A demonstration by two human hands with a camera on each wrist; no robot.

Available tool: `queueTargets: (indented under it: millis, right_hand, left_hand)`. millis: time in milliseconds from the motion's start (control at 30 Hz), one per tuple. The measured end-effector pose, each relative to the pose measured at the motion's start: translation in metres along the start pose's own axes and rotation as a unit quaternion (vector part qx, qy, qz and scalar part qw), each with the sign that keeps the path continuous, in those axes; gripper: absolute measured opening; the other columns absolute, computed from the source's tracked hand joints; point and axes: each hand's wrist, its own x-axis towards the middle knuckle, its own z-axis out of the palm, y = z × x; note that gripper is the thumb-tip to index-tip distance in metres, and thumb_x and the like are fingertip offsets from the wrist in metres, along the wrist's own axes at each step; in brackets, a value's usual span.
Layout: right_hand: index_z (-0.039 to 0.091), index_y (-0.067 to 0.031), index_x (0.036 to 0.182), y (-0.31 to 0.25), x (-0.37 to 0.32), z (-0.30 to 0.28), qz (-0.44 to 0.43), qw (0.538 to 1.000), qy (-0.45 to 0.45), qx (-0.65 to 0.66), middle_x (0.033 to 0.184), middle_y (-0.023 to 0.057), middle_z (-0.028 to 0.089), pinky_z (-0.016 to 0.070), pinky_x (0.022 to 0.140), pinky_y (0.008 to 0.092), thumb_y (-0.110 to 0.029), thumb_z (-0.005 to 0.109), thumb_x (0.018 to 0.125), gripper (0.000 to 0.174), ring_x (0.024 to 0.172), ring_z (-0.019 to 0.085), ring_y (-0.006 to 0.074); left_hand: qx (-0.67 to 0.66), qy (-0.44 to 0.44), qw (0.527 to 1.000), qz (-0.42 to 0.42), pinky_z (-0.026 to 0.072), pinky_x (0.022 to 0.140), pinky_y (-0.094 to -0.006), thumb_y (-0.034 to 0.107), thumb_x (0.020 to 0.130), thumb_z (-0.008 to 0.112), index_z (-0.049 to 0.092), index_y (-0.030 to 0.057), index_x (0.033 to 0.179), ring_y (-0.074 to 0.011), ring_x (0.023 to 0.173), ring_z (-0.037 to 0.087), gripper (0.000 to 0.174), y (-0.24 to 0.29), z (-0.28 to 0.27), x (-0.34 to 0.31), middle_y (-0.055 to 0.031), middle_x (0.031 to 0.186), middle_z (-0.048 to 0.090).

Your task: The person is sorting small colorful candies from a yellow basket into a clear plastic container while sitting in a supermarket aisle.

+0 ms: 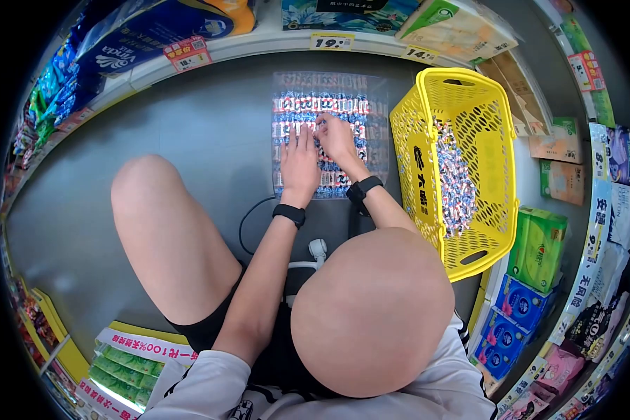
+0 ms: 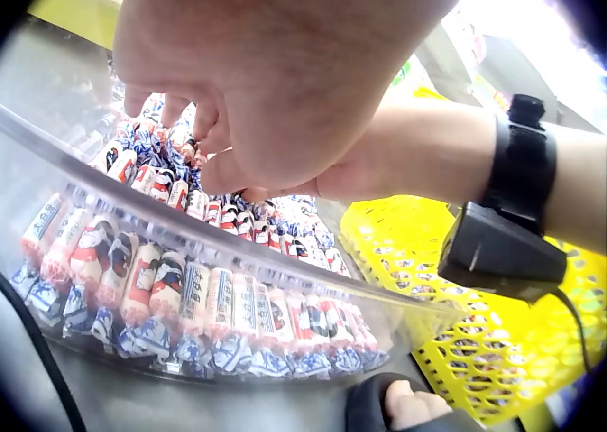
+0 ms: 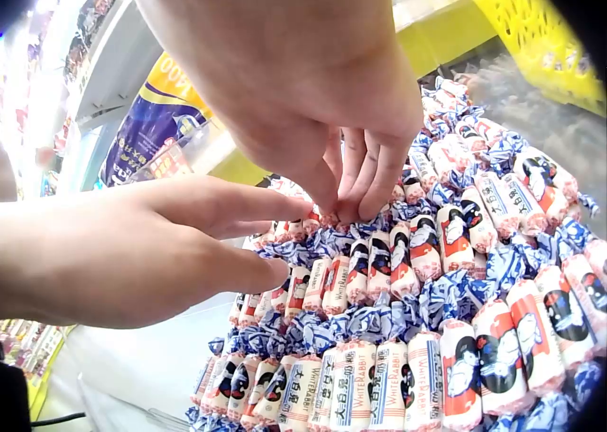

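Rows of wrapped White Rabbit candies (image 1: 343, 105) fill a clear plastic box (image 1: 378, 91) on the floor. They have white, red and blue wrappers with twisted blue ends, laid side by side in the right wrist view. My left hand (image 1: 300, 168) rests on the middle rows with its fingers stretched out. Just right of it, my right hand (image 1: 338, 142) bends down into the rows. Its thumb and fingers (image 3: 356, 171) come together at a candy in the row, which they largely hide. In the left wrist view, the box's curved clear wall (image 2: 379, 294) stands in front of the candies.
A yellow basket (image 1: 413, 147) with a heap of the same candies stands right of the box. Shelves with tissue packs (image 1: 539, 248) run along the right and far sides. A black cable (image 1: 243, 227) lies left of the box. My bent knees (image 1: 147, 182) flank my arms.
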Motion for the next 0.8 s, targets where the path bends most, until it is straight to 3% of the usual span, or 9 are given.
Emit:
queueTargets:
  millis: [100,167,433,567,600,700,800]
  right_hand:
    - [0.073,-0.0033,0.111,-0.001,-0.001,-0.002,0.000,1.000,-0.004,0.018,0.088,0.0177,0.078,0.0612,0.076,0.0412,-0.005,0.077,0.085,0.026,0.083,0.078,0.0313]
    - [0.072,-0.0011,0.116,-0.005,-0.004,-0.006,-0.008,0.999,-0.013,0.039,0.090,0.0241,0.076,0.0597,0.079,0.0486,-0.003,0.068,0.090,0.026,0.086,0.076,0.0399]
    - [0.076,-0.0049,0.117,-0.010,-0.013,-0.030,-0.002,1.000,-0.003,0.019,0.086,0.0273,0.074,0.0598,0.082,0.0489,-0.009,0.065,0.091,0.028,0.085,0.075,0.0427]
    - [0.079,-0.0062,0.107,-0.016,-0.020,-0.053,-0.025,1.000,-0.006,0.008,0.088,0.0252,0.075,0.0595,0.082,0.0496,-0.011,0.066,0.093,0.020,0.087,0.075,0.0421]
    - [0.078,-0.0064,0.107,-0.022,-0.023,-0.064,-0.023,1.000,-0.021,-0.001,0.088,0.0251,0.075,0.0594,0.082,0.0498,-0.011,0.066,0.093,0.020,0.087,0.074,0.0423]
    - [0.077,-0.0069,0.108,-0.044,-0.038,-0.096,-0.041,0.997,-0.028,-0.057,0.086,0.0242,0.075,0.0591,0.079,0.0521,-0.010,0.064,0.093,0.020,0.086,0.073,0.0429]
    - [0.071,-0.0083,0.114,-0.048,-0.055,-0.113,-0.138,0.978,-0.029,-0.153,0.090,0.0253,0.074,0.0565,0.081,0.0571,-0.009,0.064,0.090,0.025,0.089,0.071,0.0460]
  left_hand:
    - [-0.005,-0.007,1.000,-0.004,0.0380,0.121,-0.0556,0.009,0.081,0.080,0.046,0.0007,0.154,-0.0362,0.156,0.033,0.080,0.002,-0.004,0.000,-0.0144,0.166,0.040]
    - [-0.005,-0.011,1.000,-0.005,0.0387,0.121,-0.0559,0.008,0.080,0.081,0.046,0.0010,0.154,-0.0364,0.156,0.033,0.081,0.003,-0.005,0.001,-0.0144,0.166,0.040]
    - [-0.044,0.027,0.998,0.039,0.0428,0.117,-0.0537,-0.001,0.079,0.077,0.047,-0.0015,0.151,-0.0373,0.154,0.035,0.078,0.010,-0.020,-0.001,-0.0133,0.163,0.043]
    - [-0.099,0.066,0.988,0.094,0.0503,0.109,-0.0493,-0.004,0.079,0.071,0.058,-0.0065,0.136,-0.0374,0.144,0.048,0.059,0.009,-0.021,0.005,-0.0191,0.143,0.058]
    - [-0.116,0.116,0.980,0.112,0.0530,0.103,-0.0485,-0.005,0.080,0.066,0.064,-0.0078,0.121,-0.0375,0.132,0.056,0.041,0.010,-0.023,0.007,-0.0205,0.129,0.063]
    - [-0.176,0.095,0.971,0.132,0.0491,0.107,-0.0469,-0.010,0.082,0.059,0.065,-0.0097,0.120,-0.0392,0.123,0.058,0.038,0.014,-0.045,0.009,-0.0228,0.124,0.065]
    - [-0.194,0.092,0.960,0.182,0.0490,0.104,-0.0478,-0.009,0.085,0.058,0.065,-0.0088,0.119,-0.0399,0.118,0.059,0.035,0.019,-0.064,0.007,-0.0230,0.119,0.065]
